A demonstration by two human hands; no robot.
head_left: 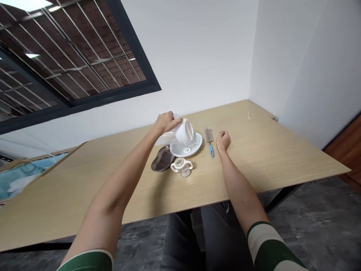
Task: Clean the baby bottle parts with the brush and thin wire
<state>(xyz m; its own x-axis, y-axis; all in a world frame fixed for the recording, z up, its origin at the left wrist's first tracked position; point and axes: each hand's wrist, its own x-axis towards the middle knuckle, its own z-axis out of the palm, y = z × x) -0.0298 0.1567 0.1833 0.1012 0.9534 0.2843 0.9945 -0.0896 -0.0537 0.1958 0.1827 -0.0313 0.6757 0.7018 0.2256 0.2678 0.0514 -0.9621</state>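
My left hand is closed on a white plastic jug, which it holds tilted with the mouth toward the right. Below the jug is a white bowl with small pale or clear parts in it, too small to name. My right hand rests on the table as a loose fist, with nothing visible in it. Just left of that fist lies a bottle brush with a blue handle. In front of the bowl stands a small clear baby bottle with a white two-handled collar.
A kidney-shaped metal tray lies left of the bowl. Behind it is a translucent plastic piece, partly hidden by my left hand. A thin pale strip lies far right on the wooden table. A box with blue cloth is at left.
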